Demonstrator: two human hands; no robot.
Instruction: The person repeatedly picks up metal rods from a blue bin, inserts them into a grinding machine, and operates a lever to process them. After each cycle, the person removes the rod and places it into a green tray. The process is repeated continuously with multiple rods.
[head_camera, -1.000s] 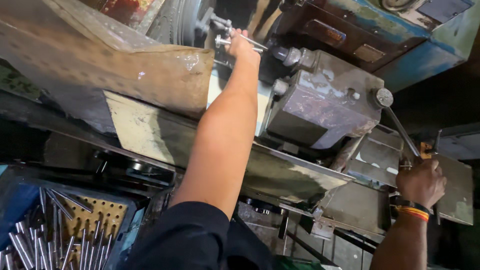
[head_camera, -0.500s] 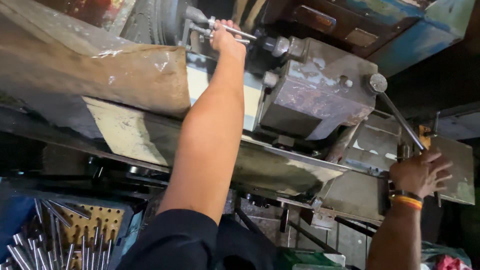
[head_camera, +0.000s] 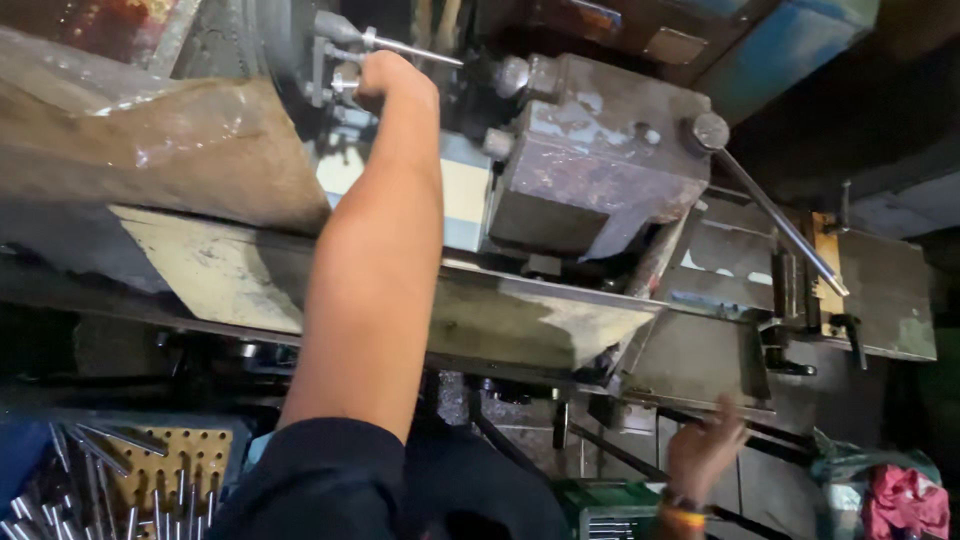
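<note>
While I am reaching up with my left arm, my left hand (head_camera: 392, 82) is clenching around a small metal part (head_camera: 346, 78) at the spindle end of the lathe (head_camera: 600, 160), and my knuckles are hiding just how my fingers are wrapping it, though the fist is plainly closed on something there. Just above that grip a thin steel rod (head_camera: 410, 47) is sticking out toward the right, and just left of my fist the bolted metal fittings of the chuck area (head_camera: 322, 60) are showing. Right of my fist, near it, the worn grey block of the machine's housing is sitting, with a round knob (head_camera: 710, 130) on its far corner and a long lever handle (head_camera: 785, 222) slanting down and away from that knob. Well below and to the right of my left hand, my right hand (head_camera: 705, 450) is hanging loose with its fingers spread, gripping nothing, a bright orange band (head_camera: 683, 517) circling its wrist; it is hovering in front of the machine's lower panels, well apart from the lever's free end above it. Below my left elbow, past my dark sleeve (head_camera: 320, 480), a yellow perforated rack (head_camera: 160, 465) is holding upright steel rods (head_camera: 60, 495). Far right of my open hand a pinkish-red rag (head_camera: 905, 500) is lying bunched.
</note>
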